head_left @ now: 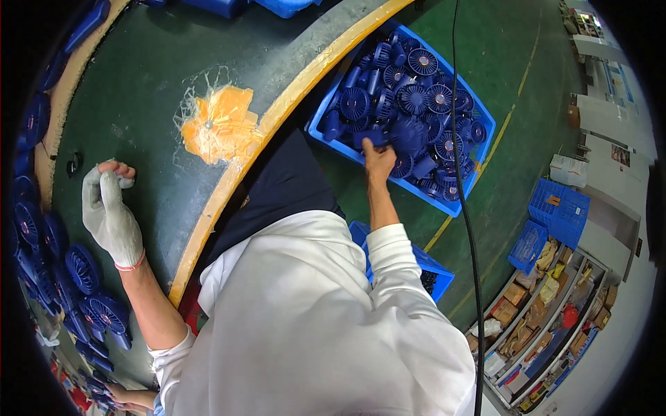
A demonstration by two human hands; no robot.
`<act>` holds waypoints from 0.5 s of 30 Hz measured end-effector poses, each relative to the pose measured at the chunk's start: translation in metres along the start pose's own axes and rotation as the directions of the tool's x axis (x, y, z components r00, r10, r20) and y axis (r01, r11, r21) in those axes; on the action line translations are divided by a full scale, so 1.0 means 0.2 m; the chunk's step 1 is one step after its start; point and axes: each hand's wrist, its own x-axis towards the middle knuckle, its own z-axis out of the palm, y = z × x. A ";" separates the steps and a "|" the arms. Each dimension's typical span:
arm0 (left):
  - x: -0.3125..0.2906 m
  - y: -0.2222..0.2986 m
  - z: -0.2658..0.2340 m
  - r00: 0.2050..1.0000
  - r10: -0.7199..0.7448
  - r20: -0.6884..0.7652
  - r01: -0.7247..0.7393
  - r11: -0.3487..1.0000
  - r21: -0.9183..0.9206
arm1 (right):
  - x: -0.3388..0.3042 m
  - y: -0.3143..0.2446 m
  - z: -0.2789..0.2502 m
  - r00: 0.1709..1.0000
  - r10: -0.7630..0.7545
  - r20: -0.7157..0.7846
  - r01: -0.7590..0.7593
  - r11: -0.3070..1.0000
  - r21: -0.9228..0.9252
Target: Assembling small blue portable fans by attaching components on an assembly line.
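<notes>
Seemingly light, stiff plastic, the blue fan (375,138) inside the blue crate (485,125) is grasped by its handle in the bare right hand (379,163), while the gloved left hand (109,211) rests loosely curled, holding nothing, on the tabletop (152,90) left of that crate.

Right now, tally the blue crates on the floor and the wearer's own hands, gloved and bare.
Crate of fans: 1
Crate by the legs: 1
Far crates: 2
Gloved left hand: 1
Bare right hand: 1
Total: 6
</notes>
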 end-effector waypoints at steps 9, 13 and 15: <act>0.00 -0.01 -0.01 0.999 0.015 0.044 -0.016 1.000 0.024 | -0.18 0.01 -0.09 0.862 0.499 0.086 -0.489 0.778 0.394; 0.01 -0.02 -0.02 0.999 0.004 0.034 -0.005 1.000 0.030 | -0.08 0.04 -0.09 0.867 0.486 -0.116 -0.371 0.781 0.502; 0.00 0.03 -0.04 1.000 0.006 -0.016 -0.005 0.998 0.067 | 0.00 0.06 0.01 0.943 0.286 -0.171 -0.236 0.935 0.263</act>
